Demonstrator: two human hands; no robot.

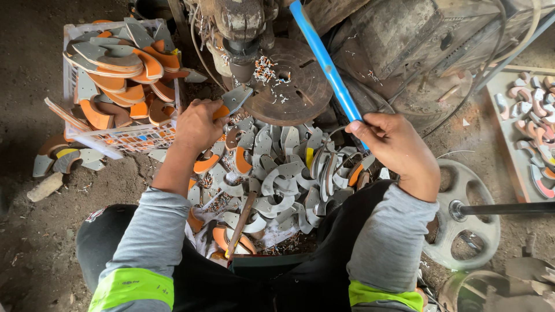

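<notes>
**Holding a blade at the press plate, lever in the other hand**

Crowding the floor between the knees is a heap of grey curved blades (pixel 277 179), running from the round plate (pixel 292 86) of the machine down to the lap. Little open room is left: the crate closes the left side, the machine body stands behind, and a spoked wheel (pixel 462 214) on a dark rod lies at the right. Bare dirt floor (pixel 34 231) shows only at the far left.

The left hand (pixel 196 124) has its grip closed on one blade (pixel 231 101), grey with an orange edge, fingers wrapped over its near end; its far end rests at the left rim of the plate, under the machine head (pixel 240 29). The right hand (pixel 390 141) is closed around the lower end of a blue lever (pixel 326 63) that slants up and left toward the machine.

A white crate (pixel 124 136) at the upper left is heaped over its rim with orange and grey blades, and a few lie on the floor just beside it. A flat tray (pixel 509 138) at the right edge holds pinkish blades in rows. Metal chips (pixel 265 69) lie scattered on the plate.
</notes>
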